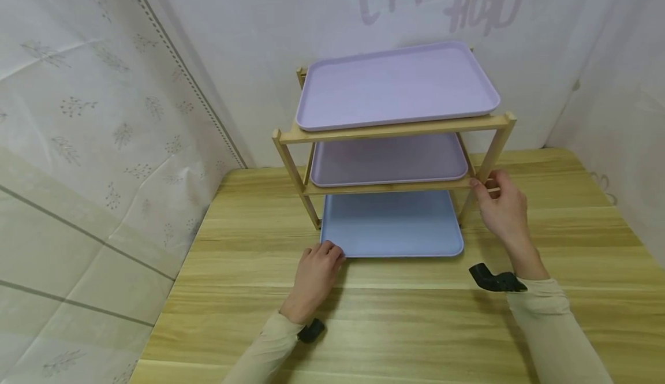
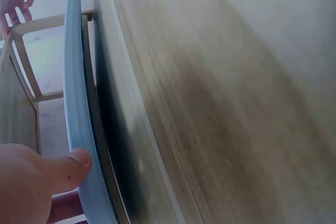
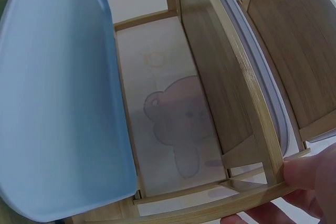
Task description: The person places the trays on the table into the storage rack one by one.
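Note:
A three-tier wooden rack (image 1: 363,134) stands on the table, each tier bearing a tray. Low down, a blue tray (image 1: 392,228) juts out past the rack's front. My left hand (image 1: 315,274) pinches this tray at its front left corner; the left wrist view has the thumb (image 2: 73,169) against the tray's edge (image 2: 79,93), with fingers on the other side. On the rack's right side, my right hand (image 1: 503,208) grips the frame near the middle tier. The right wrist view shows its thumb (image 3: 302,173) on the wood and the fingers behind, partly hidden.
A lilac tray (image 1: 397,86) lies on the top tier, and another lilac tray (image 1: 389,160) on the middle one. The wood-grain table (image 1: 405,326) extends in front and to both sides. Patterned cloth (image 1: 104,112) hangs at left, with a pale cloth behind the rack.

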A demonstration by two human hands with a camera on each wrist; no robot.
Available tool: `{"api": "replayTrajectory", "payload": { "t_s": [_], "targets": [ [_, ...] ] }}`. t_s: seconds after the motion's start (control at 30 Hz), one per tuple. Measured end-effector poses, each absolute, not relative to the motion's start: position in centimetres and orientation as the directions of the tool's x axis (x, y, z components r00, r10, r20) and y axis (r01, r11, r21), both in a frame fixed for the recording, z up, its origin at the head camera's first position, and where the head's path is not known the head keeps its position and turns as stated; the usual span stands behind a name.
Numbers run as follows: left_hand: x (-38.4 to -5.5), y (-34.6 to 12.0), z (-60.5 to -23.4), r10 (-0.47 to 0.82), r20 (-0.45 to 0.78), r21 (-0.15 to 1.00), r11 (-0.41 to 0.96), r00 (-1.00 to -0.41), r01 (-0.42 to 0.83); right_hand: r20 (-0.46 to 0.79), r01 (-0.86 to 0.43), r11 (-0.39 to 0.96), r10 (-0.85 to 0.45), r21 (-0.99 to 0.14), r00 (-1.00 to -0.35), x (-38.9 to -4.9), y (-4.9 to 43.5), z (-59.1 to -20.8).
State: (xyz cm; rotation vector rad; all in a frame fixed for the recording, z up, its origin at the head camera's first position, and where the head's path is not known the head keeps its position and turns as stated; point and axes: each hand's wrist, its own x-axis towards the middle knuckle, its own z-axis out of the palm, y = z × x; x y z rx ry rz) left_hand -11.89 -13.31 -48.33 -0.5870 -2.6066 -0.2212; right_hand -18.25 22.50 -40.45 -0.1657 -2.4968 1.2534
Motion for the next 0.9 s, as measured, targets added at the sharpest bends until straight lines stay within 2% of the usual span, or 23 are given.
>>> {"api": "replayTrajectory", "payload": {
  "t_s": [0.5, 0.9],
  "targets": [
    [-14.5, -12.4, -48.5, 0.353, 0.426, 0.091, 0.9, -0.833, 0.427, 0.272, -0.065, 0.611, 0.253, -0.789, -0.928, -18.2, 22.5, -40.6],
    [-16.9, -12.0, -48.6, 0.32, 0.355, 0.132, 0.913, -0.878, 0.386, 0.277, -0.067, 0.614, 0.254, -0.787, -0.927, -18.3, 22.6, -40.8]
  ]
}}
